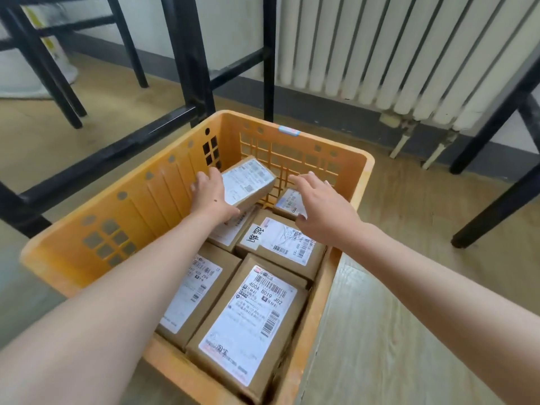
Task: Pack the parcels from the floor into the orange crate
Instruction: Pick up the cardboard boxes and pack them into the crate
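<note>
Over the far left corner of the orange crate [146,200], left hand [211,197] grips a small taped parcel [248,181] by its left side, thumb at the near end. Parcel is tilted, label up, long axis running away from the person toward the far wall. Right hand [324,209] holds nothing, fingers spread and reaching; it hovers just right of the parcel, not touching. Parcel thus lies between the two hands, left hand nearer. Four or more labelled boxes [285,241] fill the near floor. Judgement: the open slot lies directly beneath, so the parcel needs levelling and lowering.
</note>
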Motion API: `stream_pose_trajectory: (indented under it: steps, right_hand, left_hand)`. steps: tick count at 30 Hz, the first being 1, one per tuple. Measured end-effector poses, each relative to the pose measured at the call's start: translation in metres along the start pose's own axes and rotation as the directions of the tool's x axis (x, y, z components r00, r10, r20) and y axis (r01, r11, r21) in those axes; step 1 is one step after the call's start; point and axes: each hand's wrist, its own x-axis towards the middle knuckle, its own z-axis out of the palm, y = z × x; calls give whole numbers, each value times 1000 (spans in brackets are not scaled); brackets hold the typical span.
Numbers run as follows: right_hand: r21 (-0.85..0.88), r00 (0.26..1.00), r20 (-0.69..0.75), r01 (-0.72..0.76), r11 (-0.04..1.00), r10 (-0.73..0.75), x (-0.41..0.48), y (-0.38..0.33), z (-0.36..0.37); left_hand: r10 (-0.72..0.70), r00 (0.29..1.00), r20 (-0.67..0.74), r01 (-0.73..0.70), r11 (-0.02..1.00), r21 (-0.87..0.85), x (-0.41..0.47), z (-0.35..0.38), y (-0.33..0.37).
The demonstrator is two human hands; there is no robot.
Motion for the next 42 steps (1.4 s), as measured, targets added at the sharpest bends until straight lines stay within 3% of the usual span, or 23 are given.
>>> stream_pose_trajectory:
  steps: [4,12,19,34,42]
  right_hand:
    - [-26,1000,-3,-15,1000,15,-2,-1,0]
    - [-47,1000,15,-10,999,11,-5,-2,3]
    - [-60,998,65,5,998,-1,-4,2,6]
    - [-36,997,71,23,999,-21,-3,1,4]
    - [-47,995,101,14,999,-10,-2,-1,4]
  left_hand:
    - [205,977,61,-209,975,72,24,-2,4]
    - [315,937,154,-346,899,268,78,-1,2]
    - [432,869,241,-490,816,307,99,2,-14]
    - [502,813,294,-575,768,281,103,4,-23]
    - [350,901,257,-430,795,427,115,40,2]
